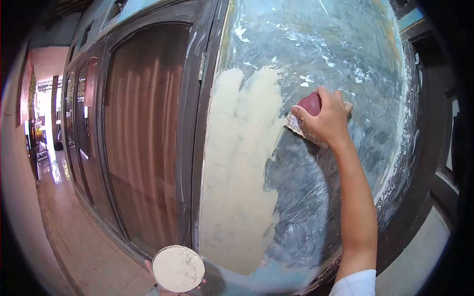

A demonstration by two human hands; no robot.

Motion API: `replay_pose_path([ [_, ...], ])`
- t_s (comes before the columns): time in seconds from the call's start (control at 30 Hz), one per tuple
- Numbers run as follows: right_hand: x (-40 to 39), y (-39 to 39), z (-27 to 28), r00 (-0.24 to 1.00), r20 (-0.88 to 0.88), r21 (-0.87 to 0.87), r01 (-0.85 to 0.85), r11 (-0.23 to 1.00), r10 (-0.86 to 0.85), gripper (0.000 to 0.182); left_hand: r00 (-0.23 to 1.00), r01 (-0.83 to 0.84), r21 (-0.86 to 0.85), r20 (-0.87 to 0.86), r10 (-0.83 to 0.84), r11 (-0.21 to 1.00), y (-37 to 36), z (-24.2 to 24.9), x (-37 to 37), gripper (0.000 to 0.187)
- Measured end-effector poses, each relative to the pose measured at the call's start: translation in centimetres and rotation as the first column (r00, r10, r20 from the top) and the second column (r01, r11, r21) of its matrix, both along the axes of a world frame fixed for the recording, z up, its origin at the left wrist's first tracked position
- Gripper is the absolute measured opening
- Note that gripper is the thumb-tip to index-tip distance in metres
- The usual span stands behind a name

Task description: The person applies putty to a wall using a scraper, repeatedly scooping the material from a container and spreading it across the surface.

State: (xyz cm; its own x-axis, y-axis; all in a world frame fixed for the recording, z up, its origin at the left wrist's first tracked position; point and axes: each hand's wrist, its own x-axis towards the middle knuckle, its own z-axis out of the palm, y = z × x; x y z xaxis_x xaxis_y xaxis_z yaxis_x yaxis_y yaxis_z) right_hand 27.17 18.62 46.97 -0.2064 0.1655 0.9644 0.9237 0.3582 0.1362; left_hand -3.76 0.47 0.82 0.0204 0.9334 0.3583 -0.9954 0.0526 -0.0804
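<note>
My right hand [332, 116] is closed around the dark red grip of a putty scraper [310, 104]. The scraper's putty-crusted blade [295, 124] is at the wall, just right of the edge of a cream putty layer [239, 163]. Low in the view, my left hand [148, 266] holds a round tub of cream putty [177, 269] from beneath. Only some fingertips show around the tub's rim; the rest of that hand is hidden under it.
The bare grey-blue wall [306, 197] has white flakes and scuffs. Left of it stands a dark wooden frame [190, 148] with curtained glass [143, 133] and a hinge [202, 66]. A tiled floor [98, 251] runs along the left; another dark frame [427, 123] is at right.
</note>
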Motion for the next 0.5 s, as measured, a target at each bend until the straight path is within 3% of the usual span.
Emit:
replay_pose_path([
  [0.17, -0.3, 0.4, -0.5, 0.999, -0.036, 0.087, -0.028, 0.996, 0.032, 0.064, 0.991, -0.105, -0.075, -0.095, 0.098, 0.992, -0.1, 0.3, -0.9, 0.117],
  [0.27, 0.1, 0.4, -0.5, 1.0, -0.016, 0.034, -0.012, 0.999, 0.012, 0.065, 0.979, -0.158, -0.126, -0.153, 0.139, 0.979, -0.1, 0.0, -1.3, 0.115],
  [0.47, 0.3, 0.9, -0.2, 0.999, -0.022, 0.087, -0.021, 0.996, 0.023, 0.067, 0.942, -0.273, -0.227, -0.26, 0.212, 0.935, -1.2, -0.8, -1.9, 0.113],
  [0.5, 0.4, 0.6, 0.3, 0.995, -0.095, 0.034, -0.014, 0.999, 0.017, 0.068, 0.933, -0.292, -0.241, -0.282, 0.222, 0.926, -1.3, -0.9, -2.0, 0.112],
])
